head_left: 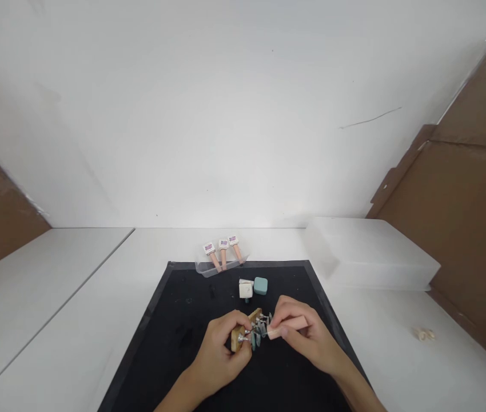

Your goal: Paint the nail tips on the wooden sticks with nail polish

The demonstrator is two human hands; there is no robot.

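Note:
My left hand is closed around one end of a wooden stick that carries a row of metal clips. Small greenish, nail-like pieces hang out from those clips toward the right. In my right hand is a pale pink nail polish brush handle, pinched between thumb and fingers. Its left end is close to the pieces; the tip is too small to make out, so contact with them is unclear. Beyond both hands stand a white square bottle and a teal square block-like thing.
A clear tray at the black mat's far edge holds 3 white-topped pieces with pink handles. A translucent white box stands at the right. Small beige rings lie near the brown cardboard wall.

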